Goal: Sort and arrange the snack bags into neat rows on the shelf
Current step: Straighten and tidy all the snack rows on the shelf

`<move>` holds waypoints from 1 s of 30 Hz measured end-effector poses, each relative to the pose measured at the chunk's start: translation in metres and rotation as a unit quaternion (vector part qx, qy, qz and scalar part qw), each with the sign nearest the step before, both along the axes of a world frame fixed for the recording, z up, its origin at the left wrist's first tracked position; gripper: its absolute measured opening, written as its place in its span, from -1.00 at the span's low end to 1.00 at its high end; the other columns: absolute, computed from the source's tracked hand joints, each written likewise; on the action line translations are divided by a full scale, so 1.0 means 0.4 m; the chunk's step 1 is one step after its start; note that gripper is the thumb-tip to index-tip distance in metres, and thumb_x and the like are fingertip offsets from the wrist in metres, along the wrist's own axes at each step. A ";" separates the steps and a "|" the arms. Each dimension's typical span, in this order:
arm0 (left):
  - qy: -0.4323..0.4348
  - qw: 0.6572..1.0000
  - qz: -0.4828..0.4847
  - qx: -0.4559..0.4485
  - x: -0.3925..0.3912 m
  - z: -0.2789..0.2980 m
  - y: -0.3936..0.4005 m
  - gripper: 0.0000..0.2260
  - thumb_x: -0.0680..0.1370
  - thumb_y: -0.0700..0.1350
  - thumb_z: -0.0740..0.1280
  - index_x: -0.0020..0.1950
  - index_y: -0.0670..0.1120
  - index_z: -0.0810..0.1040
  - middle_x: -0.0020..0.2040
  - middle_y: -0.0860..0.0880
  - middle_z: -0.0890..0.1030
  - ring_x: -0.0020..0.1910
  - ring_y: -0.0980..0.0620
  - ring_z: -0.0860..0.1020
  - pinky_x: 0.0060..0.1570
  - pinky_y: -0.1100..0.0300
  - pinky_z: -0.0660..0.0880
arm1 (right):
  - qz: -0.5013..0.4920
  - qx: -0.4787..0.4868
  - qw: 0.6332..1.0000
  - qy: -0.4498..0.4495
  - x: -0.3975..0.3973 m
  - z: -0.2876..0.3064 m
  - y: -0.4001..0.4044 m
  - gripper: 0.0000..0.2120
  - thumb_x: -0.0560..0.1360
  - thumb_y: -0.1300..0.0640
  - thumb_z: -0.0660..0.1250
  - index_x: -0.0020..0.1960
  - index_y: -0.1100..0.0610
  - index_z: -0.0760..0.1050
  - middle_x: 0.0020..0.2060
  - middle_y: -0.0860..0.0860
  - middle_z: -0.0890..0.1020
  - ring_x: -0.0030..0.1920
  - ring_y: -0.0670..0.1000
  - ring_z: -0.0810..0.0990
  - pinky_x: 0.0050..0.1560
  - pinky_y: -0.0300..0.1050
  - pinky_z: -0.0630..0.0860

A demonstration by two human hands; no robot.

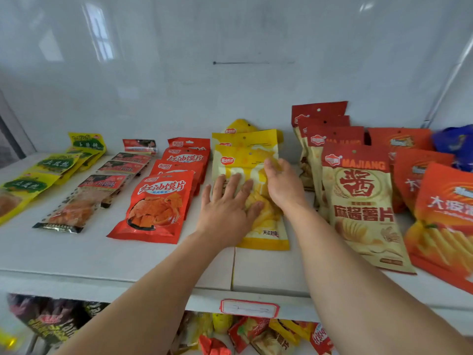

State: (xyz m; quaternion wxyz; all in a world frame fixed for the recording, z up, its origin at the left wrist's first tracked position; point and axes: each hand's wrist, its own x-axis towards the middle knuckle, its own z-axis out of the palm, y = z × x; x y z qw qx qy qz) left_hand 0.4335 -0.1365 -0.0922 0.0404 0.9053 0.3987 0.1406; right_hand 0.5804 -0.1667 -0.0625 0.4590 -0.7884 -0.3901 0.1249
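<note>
Both hands lay on the front yellow snack bag (258, 201), which sat mid-shelf (153, 260) between the red bags (158, 203) and the beige chip bags (363, 208). The left hand (227, 203) pressed flat with straight fingers; the right hand (281, 183) rested on it, fingers loosely bent. Squaring it well likely meant sliding gently, keeping its edges parallel to neighbouring rows.
</note>
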 end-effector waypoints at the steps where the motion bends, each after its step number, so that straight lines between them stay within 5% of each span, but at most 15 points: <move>1: -0.011 1.000 0.004 0.004 0.000 0.003 -0.001 -0.41 0.62 0.33 -0.04 0.62 0.16 0.02 0.65 0.06 -0.03 0.62 -0.06 -0.14 0.55 -0.12 -0.17 | 0.009 -0.009 1.000 -0.017 -0.003 0.009 -0.018 -0.40 0.64 -0.21 0.08 0.53 0.14 0.26 0.49 0.10 0.36 0.47 0.12 0.33 0.40 -0.05 0.26; 7: -0.053 0.999 0.010 0.004 0.008 0.039 -0.024 -0.36 0.60 0.29 0.12 0.60 0.03 0.14 0.63 0.00 0.08 0.61 -0.10 -0.05 0.55 -0.10 -0.08 | 0.010 -0.030 0.997 -0.068 -0.019 0.075 -0.156 -0.58 0.64 -0.13 0.16 0.37 0.08 0.46 0.32 0.01 0.55 0.32 0.07 0.51 0.28 -0.04 0.43; 16: -0.104 0.994 -0.010 0.012 0.076 0.088 -0.115 -0.38 0.62 0.24 0.14 0.60 -0.01 0.16 0.63 -0.04 0.07 0.61 -0.12 -0.08 0.56 -0.11 -0.09 | -0.103 0.042 0.986 -0.129 0.055 0.116 -0.391 -0.59 0.64 -0.11 0.20 0.37 0.08 0.48 0.28 -0.04 0.58 0.29 -0.05 0.54 0.18 -0.23 0.38; 21: -0.133 0.990 -0.028 0.026 0.163 0.086 -0.165 -0.39 0.62 0.24 0.15 0.58 -0.05 0.22 0.62 -0.06 0.12 0.61 -0.12 -0.05 0.56 -0.09 -0.03 | -0.168 0.057 0.981 -0.077 0.171 0.075 -0.439 -0.45 0.59 -0.20 0.25 0.49 0.04 0.33 0.43 -0.01 0.44 0.42 0.03 0.41 0.41 0.06 0.36; 26: -0.291 0.937 -0.028 -0.191 0.296 0.137 -0.209 -0.33 0.60 0.27 0.20 0.59 -0.09 0.20 0.58 -0.06 0.25 0.57 -0.07 0.15 0.53 -0.05 0.16 | -0.127 0.045 0.987 0.086 0.263 0.063 -0.418 -0.10 0.31 -0.53 0.23 0.49 -0.03 0.27 0.41 -0.03 0.46 0.38 0.11 0.46 0.36 0.22 0.39; 28: -0.348 0.885 0.006 -0.308 0.337 0.147 -0.221 -0.37 0.61 0.28 0.19 0.58 -0.03 0.22 0.41 0.06 0.43 0.33 0.04 0.44 0.26 0.12 0.44 | -0.109 0.040 0.983 0.144 0.295 0.061 -0.399 0.05 0.18 -0.60 0.23 0.51 -0.04 0.23 0.41 -0.03 0.47 0.38 0.14 0.47 0.36 0.25 0.39; 30: -0.380 0.837 0.028 -0.393 0.370 0.151 -0.218 -0.45 0.62 0.28 0.18 0.52 0.01 0.29 0.10 0.17 0.53 -0.06 0.18 0.51 -0.13 0.27 0.43 | -0.084 0.028 0.979 0.184 0.322 0.060 -0.378 0.06 0.21 -0.57 0.26 0.54 -0.03 0.18 0.44 -0.01 0.44 0.38 0.15 0.47 0.36 0.24 0.39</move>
